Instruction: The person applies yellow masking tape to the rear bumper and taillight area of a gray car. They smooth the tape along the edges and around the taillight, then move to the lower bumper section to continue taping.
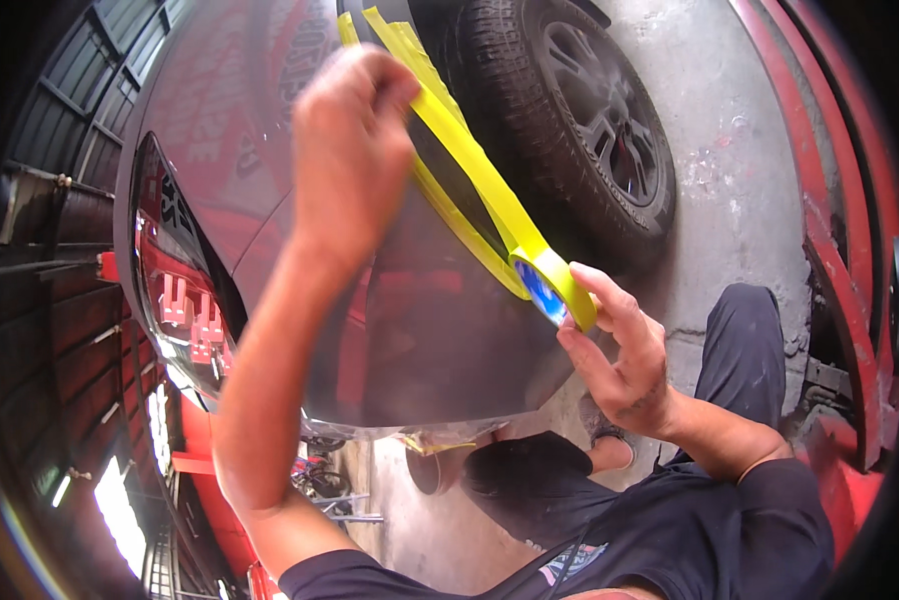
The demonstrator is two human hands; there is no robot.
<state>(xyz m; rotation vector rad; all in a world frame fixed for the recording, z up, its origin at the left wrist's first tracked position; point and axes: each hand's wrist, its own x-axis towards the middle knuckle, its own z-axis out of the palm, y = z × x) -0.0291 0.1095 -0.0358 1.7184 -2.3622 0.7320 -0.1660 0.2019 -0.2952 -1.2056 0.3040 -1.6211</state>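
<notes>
My right hand point(624, 365) pinches a roll of yellow masking tape point(581, 300) with a blue core between thumb and fingers. A tape strip point(469, 160) runs from the roll up along the dark wheel-arch trim point(454, 180) of a grey car. My left hand point(354, 130) is at the upper part of this strip, its fingers curled in and blurred by motion. What, if anything, they grip is hidden. A second yellow strip point(459, 225) lies along the painted side of the trim, so dark trim shows between the two strips.
Right of the arch is the car's black tire point(514, 110) with a dark alloy wheel point(609, 120). The headlight point(184, 270) is on the left of the grey body panel point(429, 340). Red metal beams point(849, 230) stand at the right over a concrete floor point(719, 130).
</notes>
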